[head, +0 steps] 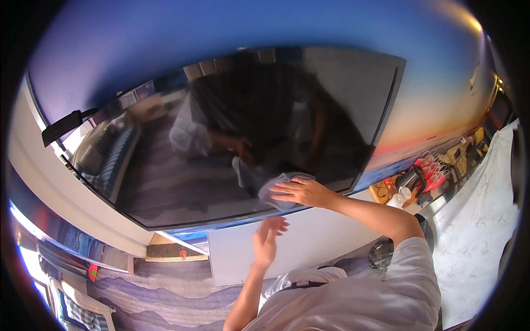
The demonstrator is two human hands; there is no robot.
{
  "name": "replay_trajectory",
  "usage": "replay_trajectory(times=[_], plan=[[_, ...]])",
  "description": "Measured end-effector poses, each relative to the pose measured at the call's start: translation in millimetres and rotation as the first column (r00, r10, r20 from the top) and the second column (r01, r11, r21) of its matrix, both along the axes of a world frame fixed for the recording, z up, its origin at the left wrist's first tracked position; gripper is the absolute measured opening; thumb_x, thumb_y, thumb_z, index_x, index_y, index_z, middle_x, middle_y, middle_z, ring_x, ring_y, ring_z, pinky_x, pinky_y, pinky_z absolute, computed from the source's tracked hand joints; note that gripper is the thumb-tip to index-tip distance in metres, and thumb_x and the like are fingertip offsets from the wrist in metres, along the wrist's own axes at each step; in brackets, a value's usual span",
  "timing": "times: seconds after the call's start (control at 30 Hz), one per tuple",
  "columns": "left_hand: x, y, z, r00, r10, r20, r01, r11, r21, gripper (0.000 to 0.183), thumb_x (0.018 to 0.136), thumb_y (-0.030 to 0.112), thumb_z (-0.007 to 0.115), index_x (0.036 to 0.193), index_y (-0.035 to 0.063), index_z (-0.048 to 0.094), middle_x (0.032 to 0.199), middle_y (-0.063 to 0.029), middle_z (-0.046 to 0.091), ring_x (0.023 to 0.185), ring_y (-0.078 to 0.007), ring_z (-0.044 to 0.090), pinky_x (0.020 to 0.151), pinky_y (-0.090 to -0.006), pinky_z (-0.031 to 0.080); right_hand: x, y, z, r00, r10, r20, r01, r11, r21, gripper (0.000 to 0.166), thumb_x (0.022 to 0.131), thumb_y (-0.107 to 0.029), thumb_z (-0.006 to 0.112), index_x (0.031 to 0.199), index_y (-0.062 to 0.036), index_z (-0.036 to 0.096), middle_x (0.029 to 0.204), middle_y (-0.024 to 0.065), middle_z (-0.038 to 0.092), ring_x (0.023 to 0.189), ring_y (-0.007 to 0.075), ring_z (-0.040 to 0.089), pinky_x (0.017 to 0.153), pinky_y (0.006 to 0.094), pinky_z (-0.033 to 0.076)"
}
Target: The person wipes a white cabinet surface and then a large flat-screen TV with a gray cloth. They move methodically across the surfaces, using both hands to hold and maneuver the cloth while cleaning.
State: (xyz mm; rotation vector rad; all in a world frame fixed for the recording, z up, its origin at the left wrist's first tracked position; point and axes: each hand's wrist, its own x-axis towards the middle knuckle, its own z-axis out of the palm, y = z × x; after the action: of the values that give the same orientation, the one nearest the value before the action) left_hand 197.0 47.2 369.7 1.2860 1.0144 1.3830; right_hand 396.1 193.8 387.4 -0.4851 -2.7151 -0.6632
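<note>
A large television with a dark glossy screen (186,178) fills the middle of the view, mirroring a person and a sofa. My right hand (300,192) lies spread over a folded grey cloth (283,188), pressing it to the lower right part of the screen. The cloth looks slightly blurred. Below the television's bottom edge, my left hand (269,238) is raised over a white cabinet top (248,256), fingers loosely bent and apart, holding nothing.
To the right, a wooden tray (379,194) bears a kettle (408,178) and cups (399,198). Red bags (434,178) stand beside it. A pale cloth cover (472,236) hangs at far right. A black device (62,128) juts out at left.
</note>
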Motion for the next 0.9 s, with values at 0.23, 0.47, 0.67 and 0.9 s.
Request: replay_trajectory(times=[0.23, 0.47, 0.67, 0.9], plan=[[19, -20, -22, 0.971, 0.239, -0.002, -0.238, 0.965, -0.114, 0.028, 0.101, 0.021, 0.047, 0.098, -0.0001, 0.066, 0.093, -0.008, 0.071, 0.078, -0.0153, 0.065, 0.072, -0.029, 0.05, 50, 26, 132, 0.963, -0.021, -0.27, 0.123, 0.922, 0.367, 0.054, 0.086, -0.003, 0.06, 0.135, -0.026, 0.056, 0.148, 0.002, 0.046, 0.137, 0.0251, 0.042, 0.11, 0.0518, 0.033], [100, -20, -8, 0.992, 0.124, -0.033, -0.126, 0.988, -0.091, 0.027, 0.101, 0.02, 0.046, 0.103, 0.0, 0.065, 0.092, -0.0088, 0.071, 0.08, -0.016, 0.065, 0.073, -0.0301, 0.051, 108, 5, 7, 0.999, 0.033, -0.022, -0.033, 0.999, 0.013, 0.051, 0.088, -0.006, 0.054, 0.137, -0.0225, 0.055, 0.154, 0.0009, 0.041, 0.138, 0.0164, 0.042, 0.113, 0.0369, 0.035], [144, -37, -21, 0.982, 0.172, -0.081, -0.183, 0.972, -0.147, 0.029, 0.102, 0.023, 0.047, 0.104, -0.0002, 0.064, 0.091, -0.009, 0.07, 0.081, -0.0157, 0.065, 0.074, -0.0296, 0.049, 155, 24, 57, 0.995, 0.021, -0.099, -0.002, 0.982, 0.189, 0.043, 0.085, -0.007, 0.06, 0.125, -0.0188, 0.064, 0.149, -0.0008, 0.046, 0.142, 0.0171, 0.036, 0.117, 0.0397, 0.029], [201, -51, -34, 0.987, 0.129, -0.098, -0.145, 0.973, -0.178, 0.035, 0.104, 0.028, 0.045, 0.107, 0.0005, 0.065, 0.093, -0.0095, 0.071, 0.083, -0.0169, 0.066, 0.073, -0.0303, 0.051, 169, 9, -6, 0.888, -0.142, -0.437, 0.144, 0.989, -0.03, 0.071, 0.081, 0.007, 0.055, 0.146, -0.0224, 0.046, 0.154, 0.0056, 0.039, 0.14, 0.0276, 0.038, 0.114, 0.0487, 0.028]])
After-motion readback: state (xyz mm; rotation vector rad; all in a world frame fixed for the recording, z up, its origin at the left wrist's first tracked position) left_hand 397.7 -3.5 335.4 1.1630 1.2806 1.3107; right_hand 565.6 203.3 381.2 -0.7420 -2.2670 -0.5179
